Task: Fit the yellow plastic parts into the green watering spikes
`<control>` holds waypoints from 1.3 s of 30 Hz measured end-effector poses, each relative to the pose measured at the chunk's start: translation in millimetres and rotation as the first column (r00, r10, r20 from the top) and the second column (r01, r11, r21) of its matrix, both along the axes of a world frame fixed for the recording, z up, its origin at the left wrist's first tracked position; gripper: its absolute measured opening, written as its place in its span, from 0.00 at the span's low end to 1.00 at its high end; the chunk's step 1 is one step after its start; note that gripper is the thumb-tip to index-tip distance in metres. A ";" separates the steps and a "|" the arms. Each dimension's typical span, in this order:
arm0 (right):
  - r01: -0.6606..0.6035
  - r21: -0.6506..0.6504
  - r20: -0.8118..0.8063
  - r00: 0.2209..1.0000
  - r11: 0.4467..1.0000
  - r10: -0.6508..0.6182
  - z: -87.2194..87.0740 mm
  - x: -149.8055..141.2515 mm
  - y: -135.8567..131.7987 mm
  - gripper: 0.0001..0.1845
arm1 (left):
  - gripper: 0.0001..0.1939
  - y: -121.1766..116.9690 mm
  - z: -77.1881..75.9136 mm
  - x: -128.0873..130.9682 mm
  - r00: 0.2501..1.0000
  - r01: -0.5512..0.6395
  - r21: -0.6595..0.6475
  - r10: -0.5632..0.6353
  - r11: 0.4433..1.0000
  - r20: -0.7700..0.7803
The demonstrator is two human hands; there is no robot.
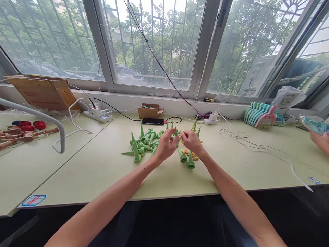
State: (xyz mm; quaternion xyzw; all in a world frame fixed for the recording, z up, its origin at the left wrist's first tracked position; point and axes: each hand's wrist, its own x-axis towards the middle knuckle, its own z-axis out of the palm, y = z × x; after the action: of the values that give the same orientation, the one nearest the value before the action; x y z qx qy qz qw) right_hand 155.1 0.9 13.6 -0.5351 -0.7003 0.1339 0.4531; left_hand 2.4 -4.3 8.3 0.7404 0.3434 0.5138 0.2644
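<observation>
My left hand [166, 143] is closed, thumb and fingers round a green plastic cone-shaped spike [176, 131] whose tip points up. Close beside it, my right hand [192, 140] is closed in a pinch; whatever lies between its fingertips is too small to make out. Left of my hands is a loose heap of similar green spikes [137, 153], some standing on their wide ends, others lying down. Two more spikes [191, 164] are just below my hands, with ring-shaped ends facing me. Small yellowish pieces [189, 154] are scattered under and beside my right hand.
A black phone [153, 121] lies before a small open carton [149, 111]. White cables [241, 137] and power strips [99, 115] run along the back. Wooden toys with red balls [27, 127] are left; hangers [260, 115] and another person's hand [320, 140] are right.
</observation>
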 end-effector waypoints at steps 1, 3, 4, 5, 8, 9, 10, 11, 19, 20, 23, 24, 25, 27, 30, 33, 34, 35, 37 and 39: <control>0.011 0.019 -0.009 1.000 1.000 -0.011 -0.3 0.3 0.1 0.22 | 0.09 0.0 0.2 0.3 1.000 0.000 -0.007 0.001 1.000 0.010; 0.031 0.057 -0.027 0.999 0.998 -0.029 -0.7 0.8 0.0 0.23 | 0.11 0.0 0.1 0.8 0.999 0.007 -0.051 -0.004 0.999 0.048; 0.041 0.074 -0.033 0.999 0.996 -0.038 -0.7 0.9 -0.1 0.23 | 0.11 0.3 -0.1 1.1 0.997 0.014 -0.083 -0.008 0.996 0.073; 0.051 0.090 -0.038 0.998 0.995 -0.048 -0.6 0.9 -0.3 0.23 | 0.12 0.9 -0.5 1.4 0.995 0.020 -0.116 -0.008 0.993 0.102; 0.064 0.120 -0.045 0.997 0.991 -0.059 0.4 0.5 -1.2 0.24 | 0.12 4.0 -2.0 1.9 0.985 0.019 -0.190 0.015 0.982 0.174; 0.064 0.127 -0.047 0.997 0.990 -0.058 0.7 0.3 -1.5 0.24 | 0.11 5.2 -2.3 2.0 0.982 0.018 -0.210 0.023 0.977 0.189; 0.059 0.131 -0.049 0.997 0.990 -0.053 1.0 0.1 -1.9 0.24 | 0.11 6.1 -2.3 2.1 0.979 0.027 -0.236 0.022 0.971 0.203; 0.052 0.132 -0.051 0.998 0.990 -0.046 1.3 -0.1 -2.2 0.24 | 0.11 6.6 -2.1 2.3 0.975 0.050 -0.270 0.011 0.961 0.220; -0.034 0.087 -0.083 0.996 0.996 0.041 2.5 -0.4 -5.0 0.24 | 0.13 -0.4 5.5 3.1 0.911 0.312 -0.476 -0.117 0.822 0.395; -0.042 0.083 -0.082 0.995 0.996 0.049 2.8 -0.7 -5.5 0.24 | 0.13 -0.8 6.1 3.0 0.904 0.321 -0.481 -0.112 0.816 0.413; -0.051 0.080 -0.075 0.996 0.996 0.057 3.8 -1.6 -6.7 0.24 | 0.14 -0.7 6.9 2.7 0.893 0.334 -0.486 -0.106 0.807 0.437; -0.051 0.079 -0.074 0.996 0.996 0.057 4.0 -1.7 -6.9 0.24 | 0.14 -0.4 6.9 2.6 0.893 0.334 -0.483 -0.108 0.809 0.437; -0.050 0.079 -0.074 0.996 0.996 0.056 4.1 -1.7 -7.0 0.24 | 0.14 -0.3 6.9 2.5 0.893 0.335 -0.478 -0.112 0.812 0.435; -0.049 0.080 -0.076 0.996 0.996 0.055 4.1 -1.3 -6.7 0.24 | 0.15 0.0 6.6 2.5 0.895 0.334 -0.463 -0.121 0.821 0.430; -0.045 0.085 -0.075 0.996 0.995 0.052 3.7 -0.1 -6.1 0.24 | 0.17 0.0 6.0 2.4 0.897 0.335 -0.429 -0.144 0.839 0.419; -0.046 0.091 -0.072 0.996 0.995 0.052 3.2 0.8 -5.6 0.23 | 0.19 -0.1 5.4 2.4 0.900 0.326 -0.396 -0.154 0.859 0.407; -0.044 0.095 -0.070 0.996 0.995 0.051 3.1 0.9 -5.5 0.23 | 0.19 -0.1 5.2 2.4 0.902 0.322 -0.388 -0.156 0.864 0.402; -0.043 0.098 -0.068 0.996 0.994 0.050 3.0 0.9 -5.3 0.23 | 0.19 -0.2 5.1 2.4 0.905 0.317 -0.380 -0.157 0.869 0.397; -0.042 0.099 -0.065 0.997 0.994 0.048 2.9 0.7 -5.0 0.23 | 0.19 -0.4 4.7 2.2 0.911 0.307 -0.364 -0.160 0.879 0.381; -0.040 0.094 -0.064 0.997 0.995 0.047 2.8 0.6 -4.8 0.23 | 0.20 -0.3 4.0 2.0 0.917 0.295 -0.349 -0.161 0.890 0.364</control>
State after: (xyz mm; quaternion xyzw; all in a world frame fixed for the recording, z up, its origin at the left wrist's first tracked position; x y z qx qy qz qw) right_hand 155.7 -3.8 16.4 -0.4934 -0.7018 0.1287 0.4974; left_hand 4.4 -4.6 12.3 0.6120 0.3013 0.5130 0.5210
